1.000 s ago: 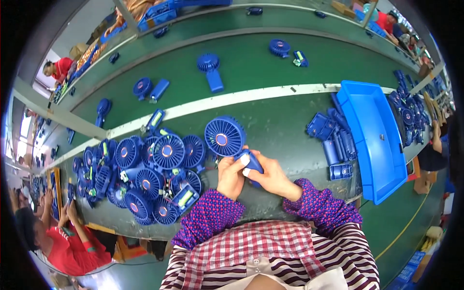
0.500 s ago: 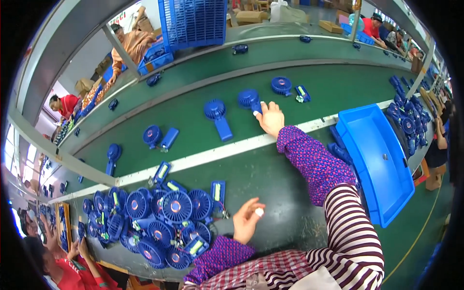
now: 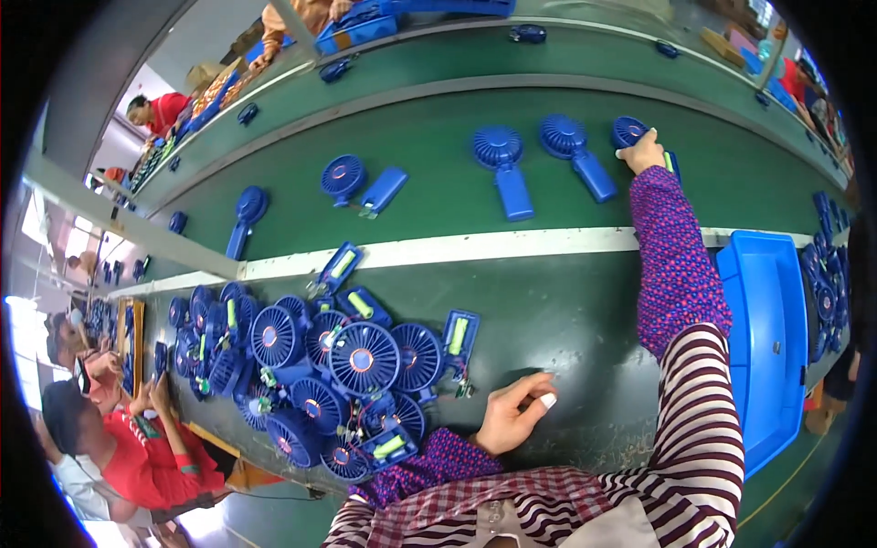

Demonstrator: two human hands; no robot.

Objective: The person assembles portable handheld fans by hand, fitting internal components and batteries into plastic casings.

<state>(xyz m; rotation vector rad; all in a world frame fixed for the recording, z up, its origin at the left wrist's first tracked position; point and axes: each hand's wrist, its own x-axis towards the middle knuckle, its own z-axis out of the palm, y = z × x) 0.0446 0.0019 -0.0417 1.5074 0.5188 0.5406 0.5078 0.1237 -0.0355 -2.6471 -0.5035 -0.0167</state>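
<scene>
My right hand (image 3: 647, 153) is stretched far out over the green belt. Its fingers and thumb close on the round head of a blue handheld fan (image 3: 628, 131), whose opened lower part with a yellow-green cell (image 3: 670, 163) shows beside the wrist. Close to my body, my left hand (image 3: 516, 413) hovers above the dark bench, fingers loosely bent, a gap before the white-tipped thumb, holding nothing. Left of it lies a heap of blue fans (image 3: 364, 359), some with exposed green cells and wires. Two assembled fans (image 3: 501, 169) (image 3: 577, 155) rest on the belt left of my right hand.
A blue plastic bin (image 3: 766, 342) stands right of my right arm, with more fans (image 3: 827, 292) beyond it. A white rail (image 3: 438, 248) divides bench from belt. Another fan in two pieces (image 3: 343, 176) sits farther left. Co-workers are at the lower left and across the line.
My right hand has left the fan it was touching and reached farther right to another one. The view has shifted, while my left hand stays low near the heap.
</scene>
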